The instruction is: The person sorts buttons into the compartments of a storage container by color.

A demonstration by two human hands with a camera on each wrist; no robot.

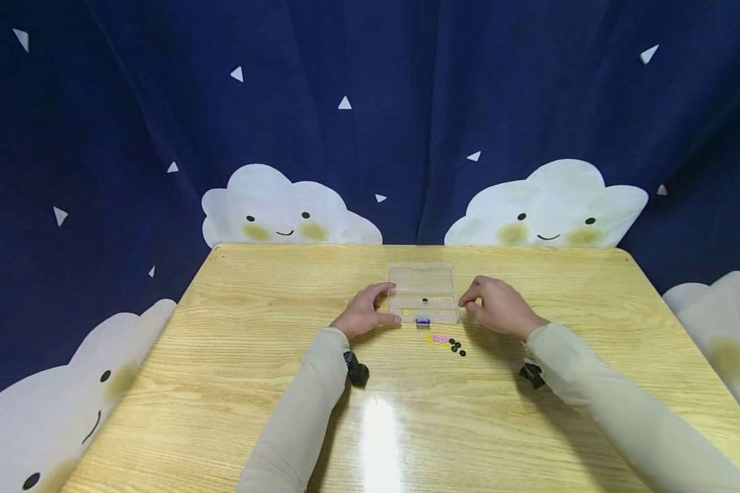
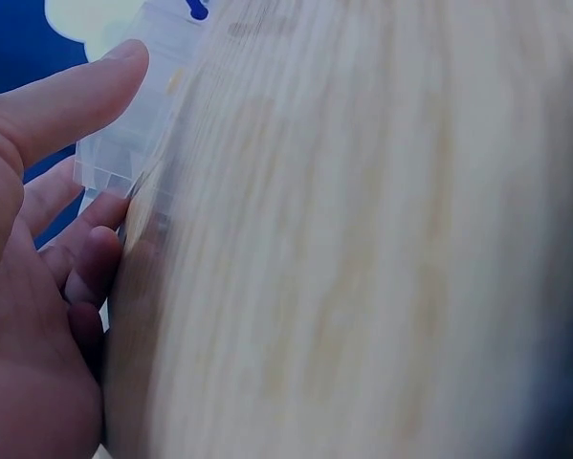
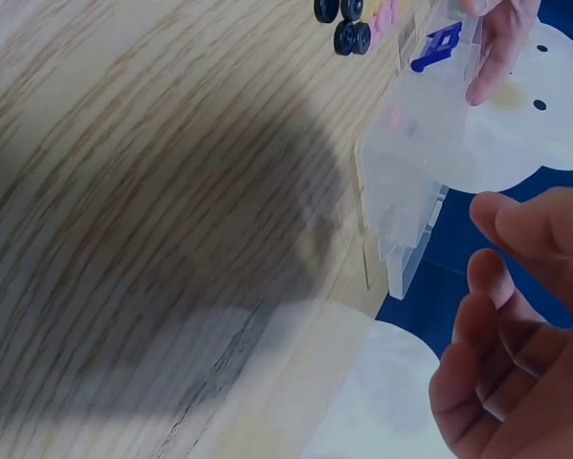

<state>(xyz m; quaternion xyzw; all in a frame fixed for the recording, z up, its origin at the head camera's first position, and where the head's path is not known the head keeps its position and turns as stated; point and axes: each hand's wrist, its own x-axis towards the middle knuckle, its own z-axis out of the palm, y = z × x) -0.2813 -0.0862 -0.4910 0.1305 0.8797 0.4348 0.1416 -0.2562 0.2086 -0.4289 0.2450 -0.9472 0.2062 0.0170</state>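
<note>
A clear plastic box (image 1: 428,315) with a blue latch (image 1: 422,322) lies on the table, its lid (image 1: 421,276) raised at the back. Inside are a yellow disc (image 1: 405,312), a black disc (image 1: 425,300) and something pink. My left hand (image 1: 365,311) holds the box's left end, thumb at the front corner and fingers toward the back. Beside the right end hovers my right hand (image 1: 499,306); its fingers (image 3: 492,277) are loosely bent with nothing visible between them. In front of the box lie several button-like pieces: black discs (image 1: 457,345), pink ones (image 1: 440,339) and yellow ones (image 1: 430,340).
The wooden table (image 1: 253,397) reaches back to a dark blue curtain (image 1: 395,123) printed with clouds and triangles. Light glares off the tabletop (image 1: 379,445) at the front. Each wrist carries a black device, one below the left sleeve (image 1: 356,370).
</note>
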